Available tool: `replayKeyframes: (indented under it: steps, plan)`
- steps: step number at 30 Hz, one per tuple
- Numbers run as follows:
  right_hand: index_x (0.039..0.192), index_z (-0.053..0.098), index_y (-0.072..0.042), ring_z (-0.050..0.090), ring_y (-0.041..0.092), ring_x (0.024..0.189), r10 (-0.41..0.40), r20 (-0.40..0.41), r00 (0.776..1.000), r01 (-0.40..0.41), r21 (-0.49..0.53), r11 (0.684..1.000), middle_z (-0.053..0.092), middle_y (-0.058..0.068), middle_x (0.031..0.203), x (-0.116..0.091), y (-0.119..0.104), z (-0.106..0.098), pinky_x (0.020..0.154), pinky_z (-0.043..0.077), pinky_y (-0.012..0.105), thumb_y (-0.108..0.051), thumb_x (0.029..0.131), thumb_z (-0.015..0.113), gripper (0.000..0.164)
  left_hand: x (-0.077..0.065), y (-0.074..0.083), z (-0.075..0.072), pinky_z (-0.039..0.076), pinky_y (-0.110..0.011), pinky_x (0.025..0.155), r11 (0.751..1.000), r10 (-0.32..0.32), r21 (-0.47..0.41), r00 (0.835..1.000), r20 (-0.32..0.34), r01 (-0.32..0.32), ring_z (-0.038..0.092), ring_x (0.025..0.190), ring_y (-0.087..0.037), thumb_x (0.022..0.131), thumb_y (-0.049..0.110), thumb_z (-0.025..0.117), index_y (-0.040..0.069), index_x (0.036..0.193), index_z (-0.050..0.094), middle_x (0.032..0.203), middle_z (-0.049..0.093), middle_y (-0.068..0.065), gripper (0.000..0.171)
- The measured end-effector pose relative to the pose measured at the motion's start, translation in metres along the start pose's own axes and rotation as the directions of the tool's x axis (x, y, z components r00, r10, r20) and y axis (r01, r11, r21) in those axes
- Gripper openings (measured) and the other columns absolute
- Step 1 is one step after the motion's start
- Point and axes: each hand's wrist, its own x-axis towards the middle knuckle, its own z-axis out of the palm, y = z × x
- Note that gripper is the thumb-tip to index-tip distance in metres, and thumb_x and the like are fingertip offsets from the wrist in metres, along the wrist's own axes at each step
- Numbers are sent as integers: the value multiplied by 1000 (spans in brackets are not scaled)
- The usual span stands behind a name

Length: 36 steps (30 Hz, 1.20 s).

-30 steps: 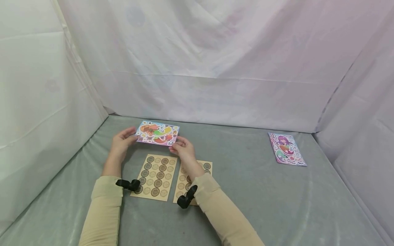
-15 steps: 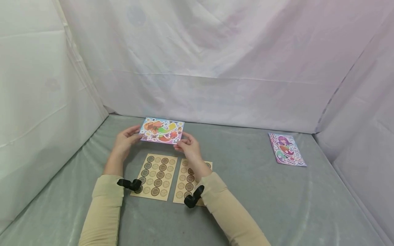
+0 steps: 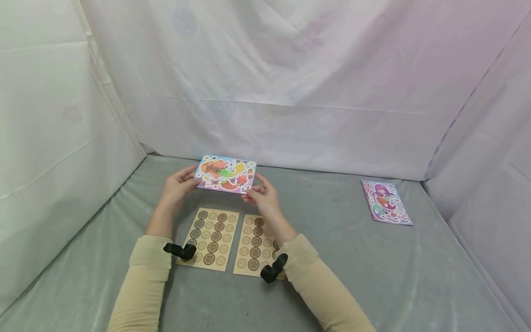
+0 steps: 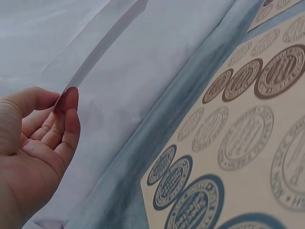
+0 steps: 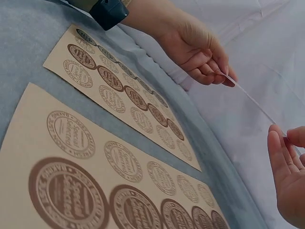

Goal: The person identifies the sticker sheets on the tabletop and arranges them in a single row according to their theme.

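Observation:
A mermaid sticker sheet (image 3: 226,174) is held up between both hands, its colourful face toward the head camera. My left hand (image 3: 179,185) pinches its left edge between thumb and fingers, as the left wrist view also shows with the left hand (image 4: 43,129). At the lower right corner, my right hand (image 3: 263,193) pinches the sheet. From the side, in the right wrist view, the sheet (image 5: 252,100) looks like a thin line. Below the hands lie two tan sheets of round seal stickers, the left one (image 3: 213,237) and the right one (image 3: 244,251), the latter partly covered by the right forearm.
A second mermaid sticker sheet (image 3: 386,202) lies far right on the grey cloth-covered table (image 3: 332,258). White curtains (image 3: 290,129) hang behind and at both sides. Black wrist cameras (image 3: 180,251) sit at the cuffs.
Both hands have carried the held mermaid sticker sheet to the right and slightly upward in the head view. More of the right tan sheet shows now. The far sheet stays put.

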Motion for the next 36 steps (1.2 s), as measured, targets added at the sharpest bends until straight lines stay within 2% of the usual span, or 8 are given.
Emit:
replayKeyframes:
  steps: [5,10,19,22,29,36]
  plan:
    - [146,39,-7,66,15,70,-32,10,999,32,2,999,59,18,93,-4,-9,-6,73,56,30,11,89,57,62,-2,7,7,53,-22,77,999,14,-49,1000,25,-12,64,82,-9,91,-3,61,-2,143,40,97,65,2,56]
    - [144,41,-9,67,17,72,-42,2,999,42,3,999,59,20,96,-6,-15,-12,74,56,32,11,88,58,62,-4,12,13,53,-23,79,999,15,-38,999,33,-13,63,84,-10,91,-1,61,0,143,40,99,63,0,56]
    - [144,43,-12,68,17,74,-59,-4,998,58,-24,998,60,15,93,-12,-25,-24,75,56,33,9,88,59,62,-7,19,26,54,-24,75,996,37,-77,998,47,-33,66,80,-11,90,-4,61,-3,142,41,90,68,3,56]
    - [143,43,-11,67,18,72,-63,-5,998,63,-14,998,60,17,92,-14,-30,-28,75,56,34,10,88,59,62,-10,23,31,54,-24,74,996,43,-83,997,58,-38,66,78,-11,90,-4,61,-3,142,41,89,69,4,56]
    - [142,45,-11,67,18,71,-79,-26,997,78,-17,997,60,17,90,-23,-39,-38,74,56,34,11,87,59,61,-15,29,43,55,-27,73,988,69,-141,993,90,-56,66,75,-13,89,-7,60,-4,142,40,84,70,2,57]
    - [141,45,-11,68,20,74,-104,-13,995,104,-15,995,60,16,91,-33,-43,-52,77,56,36,11,87,59,60,-21,35,56,55,-28,72,983,84,-172,990,116,-64,66,72,-14,89,-7,60,-3,142,38,83,70,1,58]
